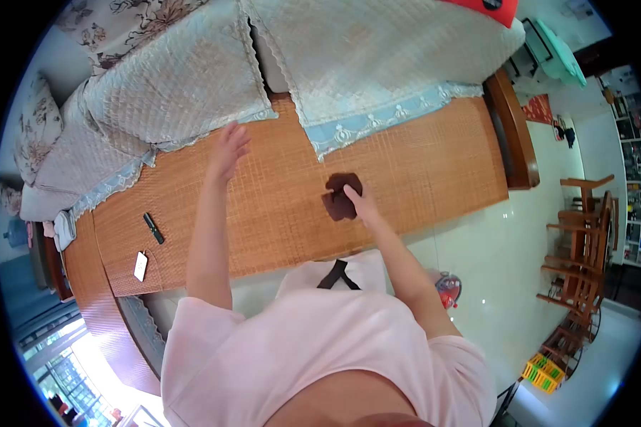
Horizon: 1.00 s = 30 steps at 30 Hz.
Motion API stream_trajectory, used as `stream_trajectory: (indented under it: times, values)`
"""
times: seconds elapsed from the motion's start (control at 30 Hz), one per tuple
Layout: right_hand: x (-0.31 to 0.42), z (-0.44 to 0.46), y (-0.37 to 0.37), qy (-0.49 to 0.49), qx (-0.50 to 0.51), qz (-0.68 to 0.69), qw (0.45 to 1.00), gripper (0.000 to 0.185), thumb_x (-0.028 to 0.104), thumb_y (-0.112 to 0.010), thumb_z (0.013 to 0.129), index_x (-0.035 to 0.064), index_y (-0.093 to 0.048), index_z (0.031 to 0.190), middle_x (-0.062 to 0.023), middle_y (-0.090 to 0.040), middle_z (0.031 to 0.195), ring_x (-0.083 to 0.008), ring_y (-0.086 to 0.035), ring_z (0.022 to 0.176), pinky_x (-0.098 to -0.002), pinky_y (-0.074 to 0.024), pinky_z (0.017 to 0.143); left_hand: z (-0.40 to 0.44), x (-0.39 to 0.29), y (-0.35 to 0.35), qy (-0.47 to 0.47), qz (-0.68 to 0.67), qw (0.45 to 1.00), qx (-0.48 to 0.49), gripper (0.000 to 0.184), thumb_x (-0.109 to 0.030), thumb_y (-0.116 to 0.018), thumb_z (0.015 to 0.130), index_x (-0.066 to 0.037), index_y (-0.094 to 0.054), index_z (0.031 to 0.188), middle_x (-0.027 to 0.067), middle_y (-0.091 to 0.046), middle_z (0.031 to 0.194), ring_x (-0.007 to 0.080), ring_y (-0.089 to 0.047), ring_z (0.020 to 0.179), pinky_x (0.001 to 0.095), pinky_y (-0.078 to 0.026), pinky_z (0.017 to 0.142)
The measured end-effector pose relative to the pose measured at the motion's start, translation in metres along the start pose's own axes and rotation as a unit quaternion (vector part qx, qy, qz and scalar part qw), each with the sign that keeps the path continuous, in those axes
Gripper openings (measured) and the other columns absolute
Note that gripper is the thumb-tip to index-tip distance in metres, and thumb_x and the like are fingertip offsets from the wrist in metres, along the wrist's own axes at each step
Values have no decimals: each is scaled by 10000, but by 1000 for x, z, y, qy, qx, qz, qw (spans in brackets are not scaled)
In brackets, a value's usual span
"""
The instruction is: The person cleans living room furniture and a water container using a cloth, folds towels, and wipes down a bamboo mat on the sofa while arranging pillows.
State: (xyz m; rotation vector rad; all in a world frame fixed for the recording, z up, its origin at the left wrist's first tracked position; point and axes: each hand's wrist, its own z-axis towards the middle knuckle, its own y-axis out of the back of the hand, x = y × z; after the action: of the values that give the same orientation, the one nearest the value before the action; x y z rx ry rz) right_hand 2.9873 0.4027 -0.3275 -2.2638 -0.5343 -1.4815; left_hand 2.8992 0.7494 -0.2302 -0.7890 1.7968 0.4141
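Note:
My right hand (pixel 362 202) is closed on a small dark brown cloth (pixel 343 186), with the thumb lying across its top. The cloth looks folded or bunched, with uneven edges, and is over the woven brown mat (pixel 434 171); whether it touches the mat I cannot tell. Farther left, my left hand (pixel 229 151) holds nothing, its fingers stretched out and apart. It is near the lace-edged hem of the pale quilted sofa cover (pixel 185 92); I cannot make out any contact.
On the mat's left part lie a dark pen-like stick (pixel 153 228) and a white card-like object (pixel 141 266). A wooden armrest (pixel 511 132) bounds the right end. Wooden chairs (pixel 582 249) and a yellow crate (pixel 543 373) stand on the floor at the right.

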Motion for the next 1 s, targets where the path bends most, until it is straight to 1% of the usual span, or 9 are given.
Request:
stream_trajectory:
  times: [0.17,0.37,0.53,0.63,0.73,0.83,0.9,0.97,1.0]
  values:
    - [-18,25,5,-36,61,6,997,316,241,-651,860,9,-587,1065,-45,-650,857,-147,-623,784,-302,-513,691,107,-37,-44,-93,15,995,-45,553,-269,-615,882,-27,-406,1333,101,-553,1204,183,-588,1011,305,-464,767]
    - [-40,46,42,-70,80,-42,993,365,238,-654,861,9,-557,1128,-74,-628,1012,-163,-597,902,-305,-486,795,214,-88,-99,-144,45,975,-163,534,-143,-622,862,17,-400,1320,104,-570,1109,192,-617,907,287,-495,670]
    - [-46,62,115,-157,88,-27,983,423,219,-643,876,16,-516,1225,-65,-597,1100,-143,-559,988,-299,-456,865,301,-87,-131,-171,-10,960,-222,493,-176,-666,806,42,-467,1200,183,-611,1009,208,-634,813,318,-499,629]
    - [-47,70,158,-145,50,-53,987,429,248,-658,856,-4,-531,1179,-107,-615,1051,-182,-581,960,-319,-460,847,371,-42,-113,-160,101,909,-370,443,-246,-666,814,26,-529,1137,165,-638,928,244,-628,809,349,-486,680]
    - [-55,91,191,-97,67,-186,975,474,286,-673,830,-21,-528,1161,-170,-608,1062,-267,-583,986,-359,-454,860,326,-58,-136,-242,266,813,-458,401,-311,-660,822,24,-592,1032,155,-652,859,270,-618,810,369,-468,721]
    - [-48,118,184,-19,191,-397,897,570,321,-706,786,-3,-497,1206,-187,-530,1218,-330,-527,1113,-397,-430,922,310,-107,-122,-370,159,834,-378,373,-338,-653,826,16,-616,939,149,-657,892,277,-611,816,369,-463,728]
    - [-50,134,166,-24,328,-486,810,639,376,-700,776,8,-470,1246,-201,-466,1304,-358,-473,1186,-435,-403,961,333,-146,-93,-364,173,832,-380,396,-347,-663,822,9,-610,985,127,-662,880,271,-609,783,364,-458,713]
    - [-6,153,133,-25,414,-625,662,804,508,-695,715,76,-404,1328,-176,-272,1455,-363,-340,1302,-483,-324,1036,344,-188,-75,-295,106,903,-294,358,-278,-641,841,20,-585,1033,114,-648,956,238,-604,832,353,-470,715]
    - [4,180,123,122,351,-566,736,768,480,-716,707,44,-438,1275,-234,-396,1351,-367,-433,1211,-525,-383,959,348,-201,-75,-259,72,932,-245,343,-243,-631,851,25,-573,1057,107,-640,994,222,-601,857,347,-476,716]
